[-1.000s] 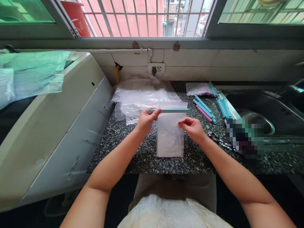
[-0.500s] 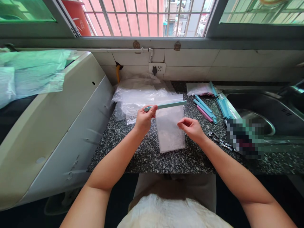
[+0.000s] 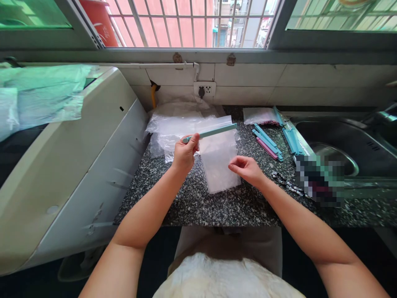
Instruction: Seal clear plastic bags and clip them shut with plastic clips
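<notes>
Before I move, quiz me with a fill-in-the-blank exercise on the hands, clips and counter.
1. The left hand grips the teal bag clip near its ____ end.
2. Beside the loose teal clips on the speckled counter lies a clip coloured ____.
3. As the camera sees it, the sink is on the ____ side of the counter.
4. The plug in the wall outlet is coloured ____.

Missing words: left; pink; right; black.

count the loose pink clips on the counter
1 in plain sight: the pink clip lies beside blue clips, left of the sink. More may be hidden in or under the clear bag behind them, whose near edge looks pinkish.
</notes>
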`<state>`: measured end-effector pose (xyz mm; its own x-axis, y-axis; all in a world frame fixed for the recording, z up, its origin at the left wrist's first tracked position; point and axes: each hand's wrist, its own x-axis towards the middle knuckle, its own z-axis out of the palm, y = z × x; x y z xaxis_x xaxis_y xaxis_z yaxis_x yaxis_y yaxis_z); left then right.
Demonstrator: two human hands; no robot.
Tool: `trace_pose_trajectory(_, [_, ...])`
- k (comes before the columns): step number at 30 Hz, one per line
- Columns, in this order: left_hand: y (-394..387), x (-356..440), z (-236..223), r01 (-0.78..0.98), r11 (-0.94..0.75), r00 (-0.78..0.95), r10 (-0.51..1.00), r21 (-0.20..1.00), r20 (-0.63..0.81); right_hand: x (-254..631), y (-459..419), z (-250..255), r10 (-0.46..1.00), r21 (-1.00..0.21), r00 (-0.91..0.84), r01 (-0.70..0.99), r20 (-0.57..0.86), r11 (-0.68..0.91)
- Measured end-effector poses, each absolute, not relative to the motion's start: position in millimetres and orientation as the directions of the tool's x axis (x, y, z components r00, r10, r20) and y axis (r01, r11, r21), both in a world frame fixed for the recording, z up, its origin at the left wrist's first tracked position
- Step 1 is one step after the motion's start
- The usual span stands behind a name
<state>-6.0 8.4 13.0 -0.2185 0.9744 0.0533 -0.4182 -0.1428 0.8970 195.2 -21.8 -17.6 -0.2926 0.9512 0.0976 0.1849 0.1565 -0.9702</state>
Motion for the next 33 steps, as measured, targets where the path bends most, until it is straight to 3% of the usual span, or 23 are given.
trace_pose_trajectory(7, [10.5, -8.5, 15.7, -0.385, -0.134, -0.267, 0.963, 0.913, 0.029, 195.9, -21.9, -19.0, 0.945, -0.965, -0.309, 0.2, 0.103, 0.17])
trace_pose_trajectory(20, [15.6, -16.5, 21.5, -0.543, -0.225, -0.344, 0.939, 0.809, 0.03, 196.7, -20.4, -20.9, 0.944, -0.957, -0.322, 0.244, 0.071, 0.156])
trace_pose_trajectory(27, [16.9, -20.0, 20.8, -0.622, -0.286, -0.351, 0.934, 0.729, 0.067, 195.4, -22.2, -18.0, 0.963, -0.99, -0.268, 0.129, 0.022, 0.059])
trace_pose_trajectory(33, [16.5, -19.6, 20.1, -0.647, -0.314, -0.341, 0.934, 0.695, 0.105, 191.6, -23.1, -20.8, 0.988, -0.994, -0.148, 0.094, 0.05, 0.065])
